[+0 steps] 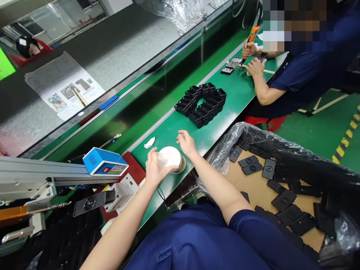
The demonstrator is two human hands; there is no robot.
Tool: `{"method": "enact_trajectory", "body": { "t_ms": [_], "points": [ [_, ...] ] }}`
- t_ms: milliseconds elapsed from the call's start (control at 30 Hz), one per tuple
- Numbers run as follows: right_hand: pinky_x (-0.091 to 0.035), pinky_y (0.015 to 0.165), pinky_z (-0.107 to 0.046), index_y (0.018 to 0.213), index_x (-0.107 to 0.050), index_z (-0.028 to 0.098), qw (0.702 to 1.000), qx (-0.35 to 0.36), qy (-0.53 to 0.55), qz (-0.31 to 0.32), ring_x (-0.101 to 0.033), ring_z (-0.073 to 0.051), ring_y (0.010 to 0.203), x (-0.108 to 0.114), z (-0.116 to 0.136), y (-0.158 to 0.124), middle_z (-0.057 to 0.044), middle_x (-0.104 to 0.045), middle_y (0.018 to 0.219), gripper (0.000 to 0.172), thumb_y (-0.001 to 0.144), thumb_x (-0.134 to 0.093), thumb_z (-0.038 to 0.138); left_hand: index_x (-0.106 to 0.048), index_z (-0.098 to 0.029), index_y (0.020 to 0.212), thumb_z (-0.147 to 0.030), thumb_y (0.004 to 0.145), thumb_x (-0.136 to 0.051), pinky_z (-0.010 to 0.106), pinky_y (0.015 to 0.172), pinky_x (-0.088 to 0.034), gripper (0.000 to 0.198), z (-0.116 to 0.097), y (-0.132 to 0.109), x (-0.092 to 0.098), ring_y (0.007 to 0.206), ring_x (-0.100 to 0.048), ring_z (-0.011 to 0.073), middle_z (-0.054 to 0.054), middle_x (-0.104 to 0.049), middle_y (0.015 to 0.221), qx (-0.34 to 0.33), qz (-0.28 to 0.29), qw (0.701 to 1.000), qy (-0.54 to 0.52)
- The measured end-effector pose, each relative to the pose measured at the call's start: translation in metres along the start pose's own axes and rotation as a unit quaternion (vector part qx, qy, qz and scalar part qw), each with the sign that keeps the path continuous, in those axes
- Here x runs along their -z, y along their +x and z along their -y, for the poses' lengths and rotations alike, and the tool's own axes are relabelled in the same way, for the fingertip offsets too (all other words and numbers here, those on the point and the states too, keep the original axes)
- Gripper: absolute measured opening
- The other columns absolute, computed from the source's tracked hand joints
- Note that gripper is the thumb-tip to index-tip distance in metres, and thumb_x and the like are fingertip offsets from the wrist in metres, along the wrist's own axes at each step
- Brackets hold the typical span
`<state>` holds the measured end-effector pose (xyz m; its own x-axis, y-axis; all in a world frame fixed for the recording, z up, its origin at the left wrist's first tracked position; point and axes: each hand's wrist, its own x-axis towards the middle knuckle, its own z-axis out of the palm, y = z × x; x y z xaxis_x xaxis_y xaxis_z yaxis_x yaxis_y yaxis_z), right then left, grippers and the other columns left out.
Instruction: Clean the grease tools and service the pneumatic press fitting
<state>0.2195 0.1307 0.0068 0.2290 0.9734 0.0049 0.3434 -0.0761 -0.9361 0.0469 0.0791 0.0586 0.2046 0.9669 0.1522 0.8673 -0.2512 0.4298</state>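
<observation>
My left hand [156, 167] grips a round white lid [169, 155], thumb along its near edge and fingers on its left side. Under the lid shows the side of a round tin [182, 166]; I cannot tell whether the lid rests on it or is lifted. Just beyond the lid, my right hand [186, 143] hovers with bent fingers apart, holding nothing. A crumpled white scrap [149, 142] lies on the green bench [160, 131] left of the lid.
Black rectangular housings [204, 105] stand in a ring farther along the bench. A co-worker [303, 71] uses an orange tool [251, 39]. At right, a plastic-lined box [242, 131] holds black parts. A blue device [104, 161] and metal fixture [123, 191] stand left.
</observation>
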Motion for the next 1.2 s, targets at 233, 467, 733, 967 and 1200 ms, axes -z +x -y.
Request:
{"method": "enact_trajectory", "body": {
  "t_ms": [233, 467, 733, 967, 1200],
  "points": [
    [-0.042, 0.075, -0.031, 0.089, -0.063, 0.021, 0.946, 0.049, -0.267, 0.180, -0.065, -0.025, 0.087, -0.022, 0.054, 0.021, -0.008, -0.071, 0.088, 0.027, 0.092, -0.040, 0.035, -0.047, -0.020, 0.060, -0.036, 0.083, -0.061, 0.032, 0.075, -0.051, 0.031, 0.039, -0.083, -0.032, 0.081, -0.064, 0.0174, 0.005, -0.066, 0.086, 0.063, -0.134, 0.953, -0.264],
    [-0.037, 0.069, -0.029, 0.090, -0.060, 0.020, 0.854, 0.091, -0.464, 0.218, -0.064, -0.024, 0.084, -0.053, 0.067, 0.020, -0.010, -0.070, 0.086, 0.031, 0.094, -0.038, 0.041, -0.053, -0.020, 0.077, -0.048, 0.067, -0.076, 0.040, 0.075, -0.050, 0.037, 0.038, -0.089, -0.085, 0.092, -0.065, 0.0259, 0.009, -0.065, 0.099, 0.137, -0.181, 0.950, -0.214],
    [-0.032, 0.062, -0.027, 0.085, -0.054, 0.021, 0.823, 0.122, -0.506, 0.229, -0.060, -0.021, 0.072, -0.062, 0.068, 0.022, -0.005, -0.064, 0.074, 0.030, 0.096, -0.035, 0.041, -0.044, -0.021, 0.092, -0.057, 0.050, -0.083, 0.049, 0.088, -0.046, 0.068, 0.032, -0.062, -0.114, 0.116, -0.057, 0.0350, 0.024, -0.055, 0.129, 0.069, -0.279, 0.924, -0.253],
    [-0.035, 0.061, -0.027, 0.070, -0.046, 0.024, 0.866, 0.128, -0.414, 0.251, -0.053, -0.017, 0.064, -0.067, 0.083, 0.026, 0.001, -0.055, 0.063, 0.037, 0.093, -0.032, 0.050, -0.045, -0.023, 0.096, -0.053, 0.049, -0.083, 0.049, 0.091, -0.043, 0.067, 0.043, -0.050, -0.116, 0.103, -0.065, 0.0306, 0.017, -0.062, 0.123, 0.045, -0.285, 0.916, -0.279],
    [-0.040, 0.067, -0.028, 0.090, -0.050, 0.025, 0.937, 0.106, -0.295, 0.156, -0.056, -0.018, 0.067, -0.046, 0.087, 0.023, 0.001, -0.061, 0.071, 0.029, 0.090, -0.032, 0.047, -0.045, -0.023, 0.098, -0.052, 0.049, -0.084, 0.048, 0.090, -0.044, 0.069, 0.046, -0.047, -0.117, 0.103, -0.065, 0.0309, 0.017, -0.063, 0.122, 0.040, -0.295, 0.915, -0.270]
  ]
}}
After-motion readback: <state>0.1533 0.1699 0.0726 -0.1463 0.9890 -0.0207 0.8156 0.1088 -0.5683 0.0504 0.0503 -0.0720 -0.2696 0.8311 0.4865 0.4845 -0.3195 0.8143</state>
